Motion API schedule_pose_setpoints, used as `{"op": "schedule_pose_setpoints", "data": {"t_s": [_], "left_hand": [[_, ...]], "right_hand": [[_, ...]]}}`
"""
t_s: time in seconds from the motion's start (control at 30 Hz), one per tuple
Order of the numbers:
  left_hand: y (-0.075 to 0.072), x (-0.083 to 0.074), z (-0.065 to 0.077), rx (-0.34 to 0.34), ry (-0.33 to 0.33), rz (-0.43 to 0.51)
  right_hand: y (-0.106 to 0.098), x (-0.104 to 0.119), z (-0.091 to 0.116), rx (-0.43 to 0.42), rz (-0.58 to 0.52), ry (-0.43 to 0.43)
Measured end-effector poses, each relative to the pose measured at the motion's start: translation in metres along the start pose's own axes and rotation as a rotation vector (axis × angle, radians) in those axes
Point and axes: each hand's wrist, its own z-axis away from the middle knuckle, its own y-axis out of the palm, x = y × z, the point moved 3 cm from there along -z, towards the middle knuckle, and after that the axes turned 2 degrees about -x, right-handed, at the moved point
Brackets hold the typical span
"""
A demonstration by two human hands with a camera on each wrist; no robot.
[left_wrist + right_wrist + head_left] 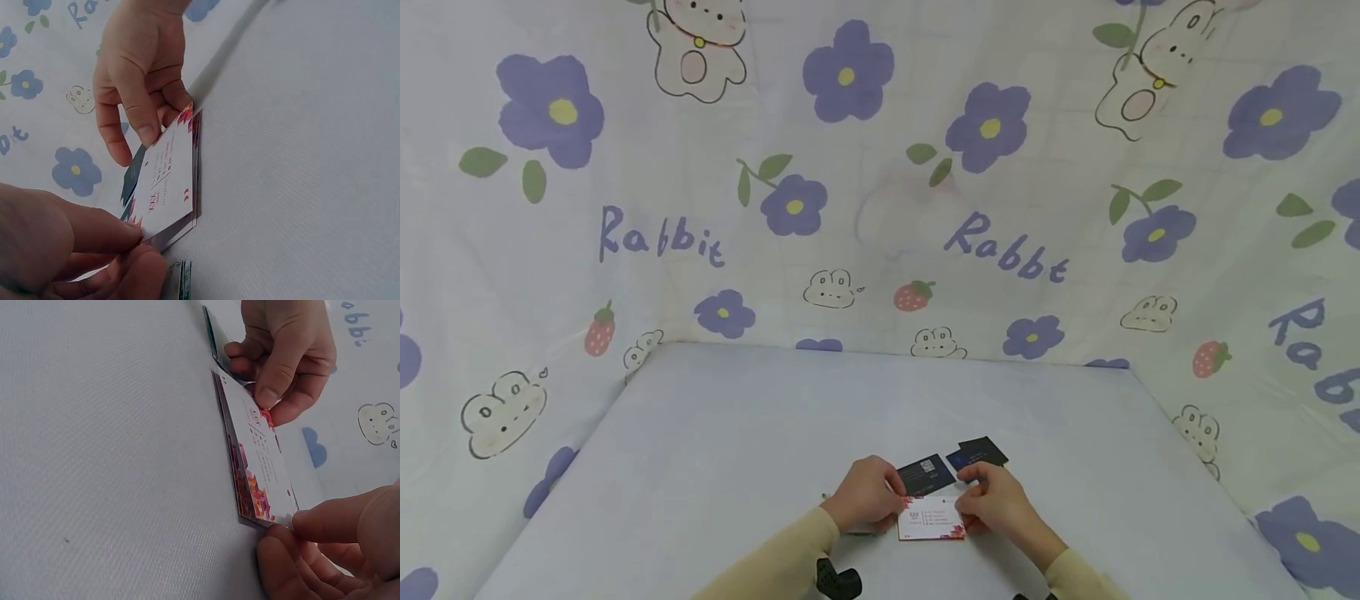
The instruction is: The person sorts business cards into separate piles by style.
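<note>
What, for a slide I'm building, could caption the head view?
Left hand and right hand pinch a red-cornered white card, with dark cards lying beyond it on the table.

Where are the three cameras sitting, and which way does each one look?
Head: on the person's head, facing forward and down at the white card, table and flowery backdrop; the left-hand grip, right-hand grip and beige sleeves show.
Left wrist: on the left wrist, looking across the white card toward the right-hand grip; the left-hand grip is close, at bottom left.
Right wrist: on the right wrist, looking across the white card toward the left-hand grip; the right-hand grip is close, at bottom right.
Shared: both wrist views show the white card.
</note>
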Motion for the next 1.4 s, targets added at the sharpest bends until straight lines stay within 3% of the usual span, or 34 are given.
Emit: {"op": "schedule_pose_setpoints", "data": {"t_s": [0.4,0.67,1.13,1.3,1.4], "left_hand": [[0.002,-0.008,-0.004,-0.062,0.070,-0.252],[0.008,-0.005,-0.009,-0.100,0.100,-0.312],[0.006,-0.017,-0.001,-0.125,0.136,-0.368],[-0.002,-0.012,0.000,-0.166,0.135,-0.306],[-0.015,-0.010,0.001,-0.194,0.116,-0.252]], "right_hand": [[0.001,0.000,0.003,-0.025,-0.010,-0.007],[0.003,-0.001,0.003,-0.066,0.015,-0.044],[0.005,0.000,0.001,-0.071,0.030,-0.031],[0.002,0.000,-0.002,-0.041,0.000,-0.023],[-0.007,0.003,-0.005,-0.038,-0.043,-0.033]]}}
